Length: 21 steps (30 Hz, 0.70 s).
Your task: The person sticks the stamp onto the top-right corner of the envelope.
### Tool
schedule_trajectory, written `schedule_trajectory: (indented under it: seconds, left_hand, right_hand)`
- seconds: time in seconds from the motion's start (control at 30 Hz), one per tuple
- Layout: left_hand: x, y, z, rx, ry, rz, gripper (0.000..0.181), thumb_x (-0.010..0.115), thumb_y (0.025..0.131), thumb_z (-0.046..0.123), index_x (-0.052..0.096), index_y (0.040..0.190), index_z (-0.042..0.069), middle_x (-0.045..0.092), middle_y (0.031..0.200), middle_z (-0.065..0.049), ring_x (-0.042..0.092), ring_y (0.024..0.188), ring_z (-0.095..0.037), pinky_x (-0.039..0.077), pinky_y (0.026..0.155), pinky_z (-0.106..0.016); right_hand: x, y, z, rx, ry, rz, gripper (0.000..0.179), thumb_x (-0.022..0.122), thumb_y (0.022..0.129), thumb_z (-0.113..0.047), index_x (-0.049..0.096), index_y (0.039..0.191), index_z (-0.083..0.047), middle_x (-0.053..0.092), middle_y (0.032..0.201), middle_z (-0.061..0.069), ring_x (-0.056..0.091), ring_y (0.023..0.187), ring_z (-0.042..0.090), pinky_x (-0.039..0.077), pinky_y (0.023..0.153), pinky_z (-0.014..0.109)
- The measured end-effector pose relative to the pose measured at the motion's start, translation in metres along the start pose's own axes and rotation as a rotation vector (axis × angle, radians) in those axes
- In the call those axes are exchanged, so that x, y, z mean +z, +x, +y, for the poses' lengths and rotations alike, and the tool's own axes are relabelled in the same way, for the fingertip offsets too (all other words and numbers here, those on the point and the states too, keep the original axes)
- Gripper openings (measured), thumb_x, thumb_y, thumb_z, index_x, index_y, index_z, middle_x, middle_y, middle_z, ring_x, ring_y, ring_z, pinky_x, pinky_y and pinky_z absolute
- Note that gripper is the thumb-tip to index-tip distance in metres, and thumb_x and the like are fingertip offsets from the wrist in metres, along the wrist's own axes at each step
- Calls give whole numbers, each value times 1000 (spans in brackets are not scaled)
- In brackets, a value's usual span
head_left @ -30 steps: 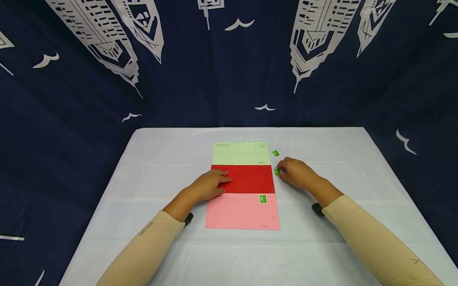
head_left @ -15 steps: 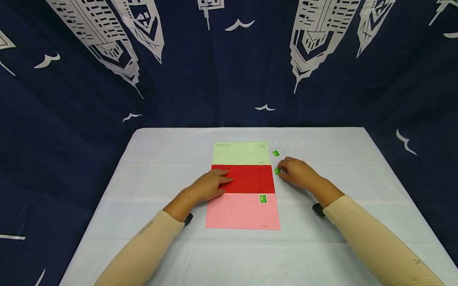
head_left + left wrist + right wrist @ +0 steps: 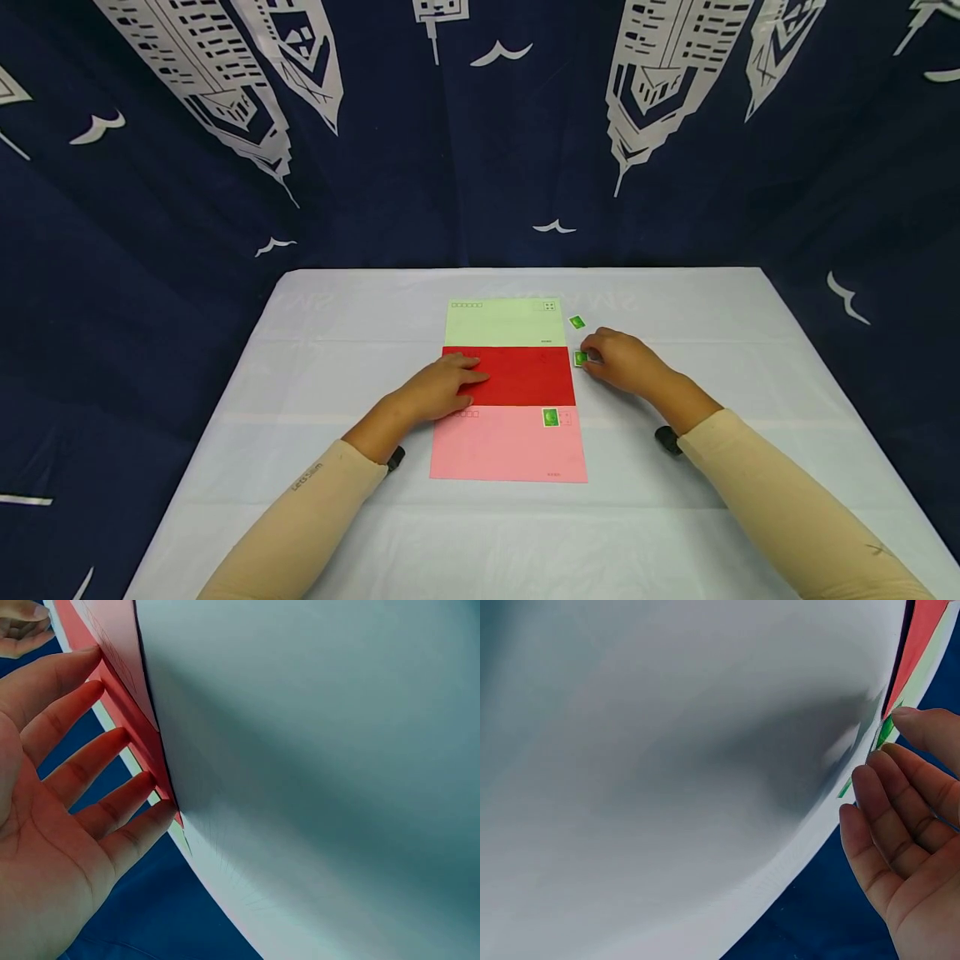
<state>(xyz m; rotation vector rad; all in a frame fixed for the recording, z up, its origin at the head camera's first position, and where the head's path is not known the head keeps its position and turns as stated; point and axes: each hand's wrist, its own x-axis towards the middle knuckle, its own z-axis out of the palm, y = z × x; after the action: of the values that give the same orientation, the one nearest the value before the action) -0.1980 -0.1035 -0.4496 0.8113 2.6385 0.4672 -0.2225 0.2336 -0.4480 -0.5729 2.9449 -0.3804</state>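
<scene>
My left hand (image 3: 435, 390) rests on the red envelope (image 3: 525, 375) with its fingers spread; in the left wrist view the fingertips (image 3: 120, 739) touch the red paper. To the right of that envelope, my right hand (image 3: 624, 362) pinches a small green stamp (image 3: 581, 358) by its edge between thumb and forefinger. The right wrist view shows this stamp (image 3: 886, 732) edge-on at the fingertips. A pink envelope (image 3: 502, 450) lies nearest the person, bearing one green stamp (image 3: 551, 417) at its upper right. Behind the red one lies a light green envelope (image 3: 502, 323).
Another loose green stamp (image 3: 577, 322) lies on the white tabletop (image 3: 360, 325), right of the light green envelope. The three envelopes form a column, edge to edge or slightly overlapping. A dark blue patterned cloth (image 3: 480, 167) hangs behind the table.
The pinched stamp has shifted very slightly away from the person at the right fingertips. The left hand, the envelopes and the other stamps stay as they were.
</scene>
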Motion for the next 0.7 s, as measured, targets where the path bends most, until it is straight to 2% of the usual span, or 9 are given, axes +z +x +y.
schedule_trajectory:
  seconds: [0.3,0.5,0.7]
  left_hand:
    - [1,0,0,13,-5,8,48,65,97,19,57,145,16,42,160,-9,32,152,-30,32,125,-46]
    - [0,0,3,4,18,0,49,65,97,20,57,145,16,42,160,-9,33,152,-30,32,124,-46]
    - [-2,0,6,-16,41,-4,49,66,97,21,57,146,17,44,159,-8,34,151,-29,34,124,-45]
  right_hand:
    - [-3,3,-6,-9,17,12,32,77,88,-16,70,117,-2,66,95,6,57,86,19,57,83,37]
    - [-3,6,-8,-4,23,19,31,77,88,-17,70,116,-4,66,97,7,58,87,19,57,83,36]
    - [-4,7,-12,-36,30,14,29,76,89,-13,71,115,-3,67,100,8,60,90,19,58,86,38]
